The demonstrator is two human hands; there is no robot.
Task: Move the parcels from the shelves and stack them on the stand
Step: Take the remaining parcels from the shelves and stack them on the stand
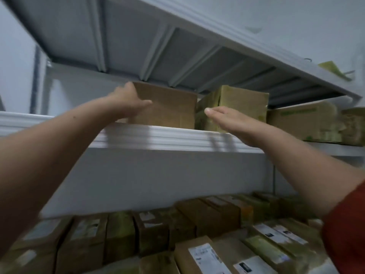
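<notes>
Parcels [217,214] sit shelved at centre and bottom; stand unseen. Left hand [128,99] touches box [167,107] corner, finger curl unclear; right hand [227,119] straight-fingered, holding nothing.

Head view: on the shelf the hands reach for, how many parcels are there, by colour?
Plain brown parcel: 1
Yellow-green taped parcels: 2
Brown parcel with green print: 1
Total: 4
</notes>
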